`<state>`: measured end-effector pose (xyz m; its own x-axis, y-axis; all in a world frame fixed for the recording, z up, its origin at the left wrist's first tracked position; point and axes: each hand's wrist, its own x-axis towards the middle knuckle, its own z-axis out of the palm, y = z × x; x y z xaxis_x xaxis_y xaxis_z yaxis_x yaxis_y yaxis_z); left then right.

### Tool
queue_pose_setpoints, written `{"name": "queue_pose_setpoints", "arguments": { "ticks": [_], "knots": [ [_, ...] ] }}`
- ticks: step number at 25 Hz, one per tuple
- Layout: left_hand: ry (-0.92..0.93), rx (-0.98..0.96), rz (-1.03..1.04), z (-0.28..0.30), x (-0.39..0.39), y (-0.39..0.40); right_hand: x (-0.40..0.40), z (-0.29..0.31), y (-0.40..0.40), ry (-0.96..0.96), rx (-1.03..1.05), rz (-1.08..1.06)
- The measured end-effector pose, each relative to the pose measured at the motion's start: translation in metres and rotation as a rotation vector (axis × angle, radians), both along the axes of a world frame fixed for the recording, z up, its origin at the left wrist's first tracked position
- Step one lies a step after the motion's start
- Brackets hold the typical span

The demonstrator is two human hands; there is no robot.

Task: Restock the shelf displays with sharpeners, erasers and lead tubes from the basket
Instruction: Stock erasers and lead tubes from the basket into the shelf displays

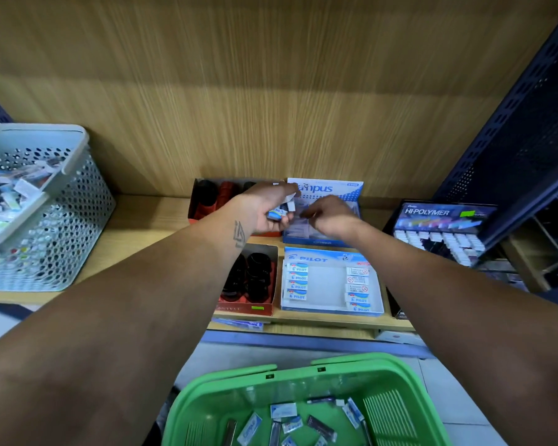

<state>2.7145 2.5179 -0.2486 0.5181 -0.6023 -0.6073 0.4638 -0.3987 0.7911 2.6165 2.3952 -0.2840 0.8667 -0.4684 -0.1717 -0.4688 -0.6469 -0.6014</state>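
My left hand (268, 206) holds a few small blue-and-white erasers (279, 212) in its curled fingers, just left of the blue Campus display box (327, 188) at the back of the shelf. My right hand (331, 215) hovers over that box with fingers bent downward; whether it holds anything is hidden. In front of it lies the Pilot eraser box (331, 312), with erasers along both sides and a bare middle. Below, the green basket (271, 378) holds loose erasers and lead tubes (319, 424).
Red boxes of black sharpeners (255, 281) sit left of the eraser boxes. A pale perforated bin (65, 220) full of stock stands at the shelf's left. A black Hi-Polymer display (445, 220) and a dark perforated panel (512, 140) are on the right.
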Motion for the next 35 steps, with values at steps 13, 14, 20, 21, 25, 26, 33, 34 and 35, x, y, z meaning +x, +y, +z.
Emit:
{"name": "queue_pose_setpoints", "arguments": {
  "ticks": [13,14,20,21,25,26,33,34,35],
  "knots": [
    [0.234,-0.116,-0.106,0.008,-0.037,0.001,-0.048,0.031,-0.006,-0.353,0.721,-0.012],
    [0.245,-0.127,-0.084,0.008,-0.036,0.000,-0.048,0.031,-0.006,-0.368,0.720,-0.028],
    [0.211,-0.095,-0.064,0.006,-0.032,0.000,-0.050,0.029,-0.009,-0.395,0.776,-0.121],
    [0.210,-0.094,-0.070,0.007,-0.033,0.001,-0.053,0.029,-0.009,-0.402,0.773,-0.144],
    [0.184,-0.128,-0.111,0.016,-0.041,0.009,-0.073,0.035,-0.008,-0.462,0.722,-0.213],
    [0.157,-0.120,-0.130,0.019,-0.045,0.013,-0.082,0.039,-0.008,-0.463,0.728,-0.233],
    [-0.155,0.082,-0.202,0.015,-0.082,0.049,-0.130,0.014,0.029,-0.156,0.297,-0.029],
    [-0.199,0.119,-0.230,0.012,-0.086,0.056,-0.129,0.005,0.037,-0.092,0.191,-0.013],
    [-0.244,0.160,-0.262,0.009,-0.088,0.062,-0.127,-0.003,0.044,-0.041,0.109,0.004]
  ]
}}
